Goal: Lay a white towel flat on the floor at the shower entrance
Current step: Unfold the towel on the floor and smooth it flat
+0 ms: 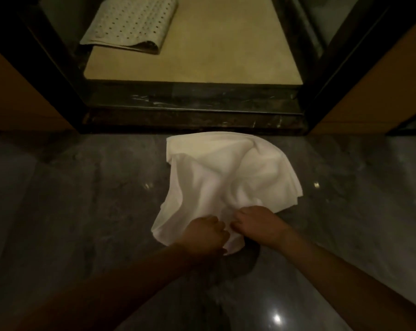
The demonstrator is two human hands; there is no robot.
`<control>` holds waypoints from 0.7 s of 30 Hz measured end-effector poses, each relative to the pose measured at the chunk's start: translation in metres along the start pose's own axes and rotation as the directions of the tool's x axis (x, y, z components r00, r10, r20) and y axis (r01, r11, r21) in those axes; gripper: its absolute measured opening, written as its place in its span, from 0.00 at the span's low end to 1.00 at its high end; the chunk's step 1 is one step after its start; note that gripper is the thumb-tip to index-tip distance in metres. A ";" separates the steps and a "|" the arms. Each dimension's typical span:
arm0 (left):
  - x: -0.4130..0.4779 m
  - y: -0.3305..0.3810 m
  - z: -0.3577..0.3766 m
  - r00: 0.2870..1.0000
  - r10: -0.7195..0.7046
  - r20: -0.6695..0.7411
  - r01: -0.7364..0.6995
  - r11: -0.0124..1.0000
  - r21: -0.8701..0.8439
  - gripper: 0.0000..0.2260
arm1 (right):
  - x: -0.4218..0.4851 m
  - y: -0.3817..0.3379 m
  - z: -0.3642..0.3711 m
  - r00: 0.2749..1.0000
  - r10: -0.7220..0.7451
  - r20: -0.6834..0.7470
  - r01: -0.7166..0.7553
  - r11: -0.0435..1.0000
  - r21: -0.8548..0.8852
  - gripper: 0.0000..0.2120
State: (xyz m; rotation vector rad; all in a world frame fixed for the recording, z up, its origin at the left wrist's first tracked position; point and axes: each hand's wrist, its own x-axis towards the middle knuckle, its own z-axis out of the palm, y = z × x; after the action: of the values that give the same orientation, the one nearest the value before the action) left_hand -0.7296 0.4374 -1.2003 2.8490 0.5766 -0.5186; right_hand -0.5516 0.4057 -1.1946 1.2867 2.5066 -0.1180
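Head view: our hands on the towel.
Left hand [205, 232] and right hand [257, 223] grip the crumpled white towel [226, 173] on the floor [82, 187].

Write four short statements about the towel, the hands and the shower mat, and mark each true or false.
The left hand and right hand both grip the towel at its near edge. True.
The towel lies flat and smooth. False: it is bunched and creased.
A mat with holes lies folded inside the shower. True.
The towel sits inside the shower. False: it is on the grey floor, outside the dark sill.
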 end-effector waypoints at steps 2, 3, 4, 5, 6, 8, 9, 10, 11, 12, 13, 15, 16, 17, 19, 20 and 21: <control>-0.001 -0.016 -0.004 0.998 0.037 -0.055 -0.036 0.999 0.012 0.20 | 0.005 -0.004 -0.005 0.995 0.055 0.084 -0.065 0.991 0.119 0.08; -0.006 -0.026 -0.006 0.994 0.052 -0.092 -0.049 0.998 0.038 0.22 | 0.007 -0.010 -0.007 0.991 0.101 0.089 -0.117 0.972 0.204 0.08; -0.010 -0.035 -0.007 0.995 0.049 -0.090 -0.043 0.997 0.063 0.25 | 0.010 -0.018 -0.009 0.988 0.145 0.043 -0.151 0.949 0.278 0.09; -0.014 -0.043 -0.006 0.992 0.033 -0.123 -0.023 0.996 0.082 0.28 | 0.013 -0.026 -0.011 0.981 0.192 -0.023 -0.175 0.931 0.322 0.10; -0.018 -0.050 -0.005 0.991 0.011 -0.136 0.002 0.995 0.101 0.32 | 0.017 -0.033 -0.012 0.969 0.237 -0.073 -0.199 0.920 0.338 0.12; -0.024 -0.058 -0.001 0.996 -0.045 -0.073 0.049 0.997 0.051 0.37 | 0.028 -0.047 -0.013 0.947 0.313 -0.068 -0.270 0.894 0.359 0.19; -0.025 -0.057 0.001 0.995 -0.076 -0.058 0.076 0.997 0.010 0.36 | 0.033 -0.054 -0.011 0.944 0.329 -0.016 -0.301 0.882 0.364 0.23; -0.027 -0.054 0.001 0.992 -0.091 -0.087 0.088 0.995 -0.036 0.34 | 0.037 -0.059 -0.007 0.945 0.321 0.056 -0.319 0.877 0.360 0.26; -0.030 -0.051 0.001 0.990 -0.097 -0.105 0.089 0.993 -0.079 0.30 | 0.040 -0.064 -0.001 0.946 0.302 0.114 -0.323 0.880 0.348 0.29; -0.033 -0.049 -0.003 0.987 -0.089 -0.136 0.077 0.993 -0.090 0.27 | 0.042 -0.065 0.003 0.947 0.292 0.134 -0.320 0.883 0.342 0.29; -0.035 -0.050 -0.004 0.981 -0.084 -0.172 0.069 0.993 -0.091 0.24 | 0.043 -0.065 0.006 0.946 0.296 0.129 -0.323 0.881 0.345 0.28; -0.039 -0.056 -0.005 0.973 -0.061 -0.221 0.046 0.996 -0.073 0.19 | 0.044 -0.062 0.010 0.946 0.306 0.105 -0.323 0.884 0.339 0.22; -0.040 -0.060 -0.005 0.974 -0.053 -0.219 0.037 0.997 -0.072 0.17 | 0.045 -0.059 0.011 0.952 0.292 0.095 -0.307 0.897 0.318 0.18; -0.041 -0.064 -0.003 0.978 -0.080 -0.192 0.065 0.994 -0.086 0.16 | 0.044 -0.056 0.011 0.957 0.277 0.088 -0.291 0.907 0.306 0.16; -0.047 -0.082 0.006 0.981 -0.138 -0.136 0.133 0.990 -0.050 0.17 | 0.041 -0.053 0.009 0.961 0.266 0.075 -0.276 0.902 0.332 0.14; -0.055 -0.089 0.007 0.978 -0.156 -0.137 0.145 0.986 -0.086 0.18 | 0.040 -0.052 0.008 0.961 0.267 0.073 -0.276 0.893 0.356 0.14; -0.062 -0.095 0.006 0.976 -0.174 -0.132 0.158 0.980 -0.122 0.17 | 0.039 -0.051 0.007 0.961 0.268 0.070 -0.275 0.889 0.366 0.15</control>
State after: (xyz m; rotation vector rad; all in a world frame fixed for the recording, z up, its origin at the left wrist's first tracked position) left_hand -0.8237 0.5005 -1.1930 2.7619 0.8474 -0.2986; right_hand -0.6118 0.4038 -1.2175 1.7619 2.3293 -0.5616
